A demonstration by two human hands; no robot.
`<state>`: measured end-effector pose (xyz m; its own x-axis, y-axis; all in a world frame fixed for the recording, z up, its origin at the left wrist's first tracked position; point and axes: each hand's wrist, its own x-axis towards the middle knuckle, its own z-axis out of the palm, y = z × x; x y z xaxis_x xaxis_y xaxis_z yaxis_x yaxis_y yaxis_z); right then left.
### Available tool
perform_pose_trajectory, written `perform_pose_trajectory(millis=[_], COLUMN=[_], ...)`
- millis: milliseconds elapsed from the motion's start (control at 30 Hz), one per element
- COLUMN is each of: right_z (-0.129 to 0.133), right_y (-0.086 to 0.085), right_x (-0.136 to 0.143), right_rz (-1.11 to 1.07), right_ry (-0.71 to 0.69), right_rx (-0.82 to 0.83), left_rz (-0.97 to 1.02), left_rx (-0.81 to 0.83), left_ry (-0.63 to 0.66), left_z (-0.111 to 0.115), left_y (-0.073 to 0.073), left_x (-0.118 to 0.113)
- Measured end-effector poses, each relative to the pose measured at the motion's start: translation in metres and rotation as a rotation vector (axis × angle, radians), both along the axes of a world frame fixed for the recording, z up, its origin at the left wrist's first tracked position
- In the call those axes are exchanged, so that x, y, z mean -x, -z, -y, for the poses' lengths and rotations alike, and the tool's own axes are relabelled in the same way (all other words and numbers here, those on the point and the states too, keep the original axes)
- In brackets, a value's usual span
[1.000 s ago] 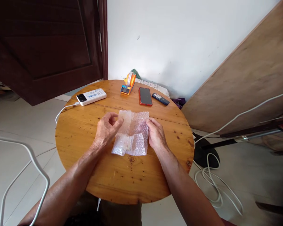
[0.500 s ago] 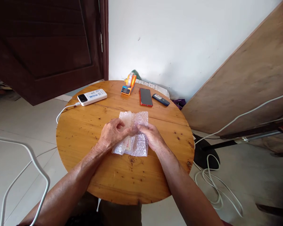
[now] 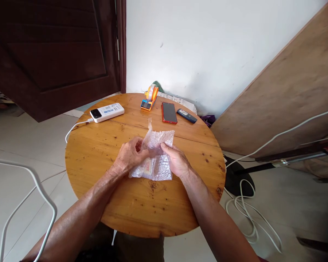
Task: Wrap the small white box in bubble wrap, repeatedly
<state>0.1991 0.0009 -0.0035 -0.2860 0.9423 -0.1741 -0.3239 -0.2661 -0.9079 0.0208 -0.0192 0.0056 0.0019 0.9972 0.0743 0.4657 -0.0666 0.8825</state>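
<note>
A sheet of clear bubble wrap lies near the middle of the round wooden table. Its left part is folded over a small pale item with red print, whose kind I cannot make out through the plastic. My left hand is closed on the wrap's left side, fingers curled and thumb pointing right. On the right side, my right hand pinches the sheet, thumb on top and fingers underneath. A narrow strip of the plastic sticks up at the far edge.
Along the table's far side are a white power bank with a cable, an orange tape dispenser, a red-edged phone and a dark blue handheld device. A white cable coils on the floor at right.
The far left part of the bubble wrap has lifted and a narrow strip now stands up there. My hands have drawn slightly apart, and more of the printed item shows.
</note>
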Motion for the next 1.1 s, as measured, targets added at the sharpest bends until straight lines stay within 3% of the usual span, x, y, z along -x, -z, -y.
perform_pose_trajectory(millis=[467,667,867,1100], right_z=[-0.009,-0.013,-0.017,-0.017], right_y=[-0.002,-0.003,0.001,0.001], right_x=[-0.008,-0.012,-0.014,-0.015], right_rz=[0.091,0.09,0.093,0.28], right_ry=[0.278,0.325,0.348,0.237], right_rx=[-0.033,0.004,-0.09,-0.229], left_rz=[0.846,0.927,0.928,0.813], left_rx=[0.217,0.239,0.223,0.209], left_ry=[-0.268,-0.324,-0.373,-0.333], left_z=[-0.013,-0.019,-0.022,-0.025], left_y=[-0.001,0.001,-0.001,0.006], left_x=[0.016,0.018,0.017,0.02])
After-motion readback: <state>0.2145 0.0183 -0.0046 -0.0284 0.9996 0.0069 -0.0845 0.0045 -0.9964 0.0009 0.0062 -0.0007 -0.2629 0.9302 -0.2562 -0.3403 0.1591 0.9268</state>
